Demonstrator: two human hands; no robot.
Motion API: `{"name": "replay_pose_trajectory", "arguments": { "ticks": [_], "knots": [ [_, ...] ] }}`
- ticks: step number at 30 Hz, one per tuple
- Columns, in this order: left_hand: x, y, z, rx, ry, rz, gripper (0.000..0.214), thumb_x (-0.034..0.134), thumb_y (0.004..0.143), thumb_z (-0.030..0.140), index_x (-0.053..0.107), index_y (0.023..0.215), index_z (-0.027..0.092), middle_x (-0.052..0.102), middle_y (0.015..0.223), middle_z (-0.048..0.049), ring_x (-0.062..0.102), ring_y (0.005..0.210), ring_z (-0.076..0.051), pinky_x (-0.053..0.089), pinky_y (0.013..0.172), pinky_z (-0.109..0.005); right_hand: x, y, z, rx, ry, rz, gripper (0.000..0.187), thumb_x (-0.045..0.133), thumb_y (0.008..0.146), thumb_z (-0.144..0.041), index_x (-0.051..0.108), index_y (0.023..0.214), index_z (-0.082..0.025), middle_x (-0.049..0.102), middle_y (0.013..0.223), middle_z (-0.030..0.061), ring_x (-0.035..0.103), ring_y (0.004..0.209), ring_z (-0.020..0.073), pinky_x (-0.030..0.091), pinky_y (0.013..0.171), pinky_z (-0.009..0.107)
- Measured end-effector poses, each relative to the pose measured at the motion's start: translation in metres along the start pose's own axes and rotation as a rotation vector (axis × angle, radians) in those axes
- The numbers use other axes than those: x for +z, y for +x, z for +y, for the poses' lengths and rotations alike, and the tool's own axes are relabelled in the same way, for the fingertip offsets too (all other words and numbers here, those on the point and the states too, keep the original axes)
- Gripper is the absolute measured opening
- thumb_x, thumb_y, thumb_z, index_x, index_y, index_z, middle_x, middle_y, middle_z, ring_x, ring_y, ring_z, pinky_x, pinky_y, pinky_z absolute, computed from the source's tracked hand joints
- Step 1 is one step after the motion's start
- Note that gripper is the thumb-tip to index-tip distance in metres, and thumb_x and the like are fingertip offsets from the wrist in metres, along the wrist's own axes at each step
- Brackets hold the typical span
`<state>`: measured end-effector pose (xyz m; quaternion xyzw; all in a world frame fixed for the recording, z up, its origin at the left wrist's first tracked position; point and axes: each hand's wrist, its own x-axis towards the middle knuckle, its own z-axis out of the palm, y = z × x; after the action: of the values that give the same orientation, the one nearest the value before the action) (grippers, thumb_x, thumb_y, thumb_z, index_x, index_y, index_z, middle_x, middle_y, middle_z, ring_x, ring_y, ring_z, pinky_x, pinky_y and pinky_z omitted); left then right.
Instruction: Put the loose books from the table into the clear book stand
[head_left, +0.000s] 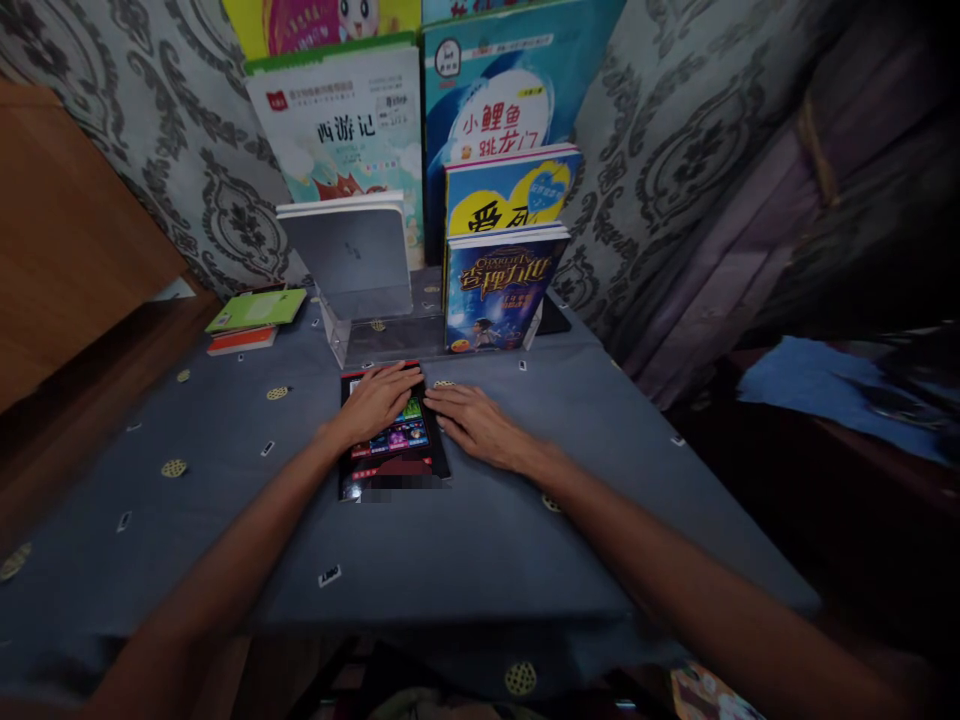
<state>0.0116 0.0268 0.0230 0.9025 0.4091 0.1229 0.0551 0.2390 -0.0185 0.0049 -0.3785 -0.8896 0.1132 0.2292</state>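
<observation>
A thin black book [390, 445] with a red top edge and colourful small pictures lies flat on the table, in front of the clear stand. Resting flat across its upper part is my left hand [379, 400], fingers stretched out to the right. Just off the book's right edge, my right hand [480, 425] lies on the cloth with its fingers extended toward the book. Neither hand grips anything. Behind them, a clear acrylic stand [337, 335] holds a plain grey-covered book [349, 262] on the left and a dark blue book [502, 295] on the right.
A blue-grey patterned cloth covers the table [480, 560]. At the left lie a green book [259, 308] and an orange-edged book [241, 342], stacked. Taller books, one white-green [341, 120] and one teal [495, 85], stand behind, before a patterned curtain [675, 130]. A wooden panel [75, 240] is at left.
</observation>
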Motion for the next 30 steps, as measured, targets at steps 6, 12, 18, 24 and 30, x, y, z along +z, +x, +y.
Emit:
{"name": "replay_pose_trajectory", "arguments": {
  "ticks": [6,12,18,24,30],
  "knots": [
    [-0.003,-0.007,0.001,0.042,-0.056,0.022,0.040,0.037,0.102,0.028,0.061,0.134,0.026,0.060,0.144,-0.0046,0.042,0.145,-0.022,0.032,0.117,-0.053,-0.004,-0.002,-0.003,-0.022,-0.012,-0.001,0.039,0.046,0.100,-0.020,0.061,0.135,-0.019,0.061,0.141,0.0125,0.052,0.136,0.0283,0.042,0.112,0.055],
    [-0.006,-0.022,0.006,0.090,-0.097,-0.003,0.040,0.041,0.100,0.028,0.059,0.135,0.024,0.059,0.144,-0.0059,0.042,0.145,-0.022,0.030,0.119,-0.053,-0.010,-0.002,-0.007,-0.052,-0.017,-0.008,0.035,0.045,0.100,-0.021,0.067,0.128,-0.017,0.066,0.134,0.0139,0.059,0.128,0.0282,0.045,0.108,0.052],
    [-0.006,-0.024,0.009,0.083,-0.074,-0.013,0.040,0.039,0.101,0.029,0.057,0.137,0.026,0.058,0.146,-0.0041,0.040,0.146,-0.022,0.029,0.119,-0.053,-0.013,-0.001,-0.009,-0.086,0.006,0.017,0.034,0.046,0.098,-0.018,0.071,0.121,-0.019,0.070,0.128,0.0121,0.063,0.122,0.0269,0.048,0.105,0.050],
    [-0.006,-0.024,0.012,0.068,-0.024,-0.017,0.041,0.038,0.102,0.029,0.057,0.137,0.024,0.058,0.146,-0.0045,0.041,0.145,-0.022,0.030,0.119,-0.051,-0.014,-0.002,-0.010,-0.060,-0.010,-0.018,0.035,0.046,0.099,-0.019,0.070,0.124,-0.018,0.068,0.131,0.0126,0.062,0.124,0.0277,0.049,0.103,0.050],
    [-0.009,-0.024,0.011,0.048,-0.002,-0.041,0.042,0.034,0.103,0.031,0.054,0.140,0.027,0.056,0.148,-0.0032,0.040,0.146,-0.024,0.028,0.119,-0.053,-0.014,-0.003,-0.012,-0.063,0.017,-0.016,0.034,0.047,0.098,-0.019,0.071,0.122,-0.017,0.069,0.129,0.0138,0.062,0.123,0.0281,0.048,0.104,0.050]
  ]
}}
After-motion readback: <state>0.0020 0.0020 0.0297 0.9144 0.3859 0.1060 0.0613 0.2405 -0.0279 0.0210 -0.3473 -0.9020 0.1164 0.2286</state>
